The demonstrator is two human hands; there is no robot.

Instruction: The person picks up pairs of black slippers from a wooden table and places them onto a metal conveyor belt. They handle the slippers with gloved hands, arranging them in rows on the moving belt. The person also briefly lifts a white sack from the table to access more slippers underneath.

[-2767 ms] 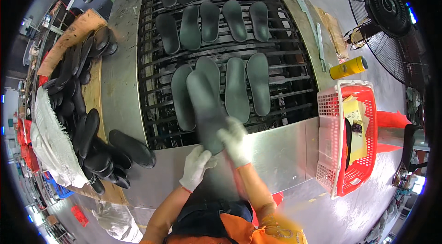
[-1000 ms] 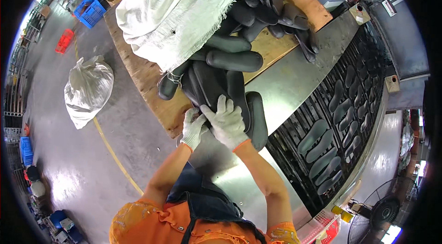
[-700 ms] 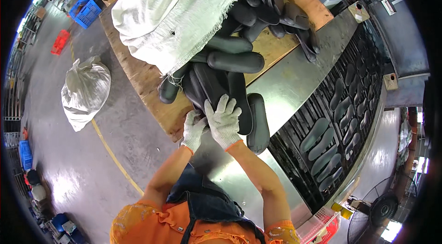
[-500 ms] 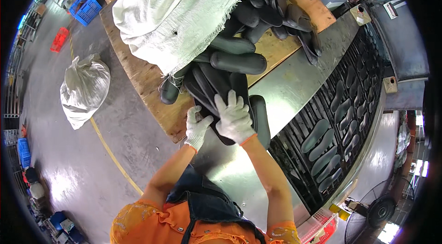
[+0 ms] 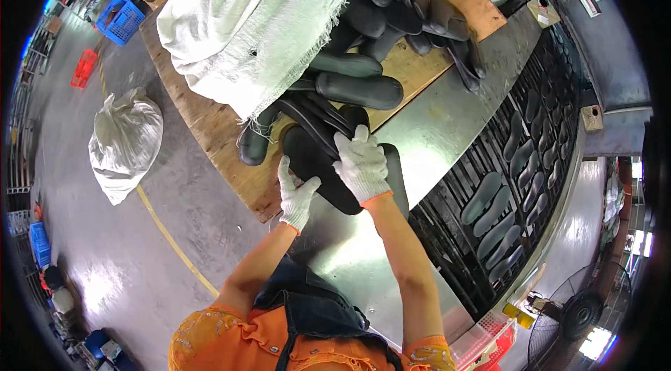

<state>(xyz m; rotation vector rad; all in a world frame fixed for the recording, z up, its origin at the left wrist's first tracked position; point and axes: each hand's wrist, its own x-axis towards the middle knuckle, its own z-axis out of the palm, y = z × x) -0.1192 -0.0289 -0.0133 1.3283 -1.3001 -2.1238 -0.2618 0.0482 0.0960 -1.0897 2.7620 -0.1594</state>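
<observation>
A long dark shoe sole (image 5: 318,168) lies tilted at the near edge of a pile, in front of me. Beside its left edge is my left hand (image 5: 297,197), in a white knit glove, thumb and forefinger spread apart. My right hand (image 5: 365,167), gloved alike, lies over the sole's right side with its fingers stretched toward several narrow dark soles (image 5: 318,119) stacked behind. Its fingertips touch them; the undersides of the fingers are hidden. Another sole (image 5: 395,175) sits just right of my right hand. Farther back, a rounded black sole (image 5: 360,90) lies across the pile.
A white woven sack (image 5: 244,35) covers the pile's left part on a wooden board (image 5: 199,112). Bare metal tabletop (image 5: 426,126) adjoins it. To the right, a slatted rack (image 5: 447,231) carries rows of soles. A tied white sack (image 5: 126,140) stands on the floor at left.
The soles under my hands have shifted, and one broad sole now shows between them. My right hand has moved slightly right and toward me. The left has barely moved.
</observation>
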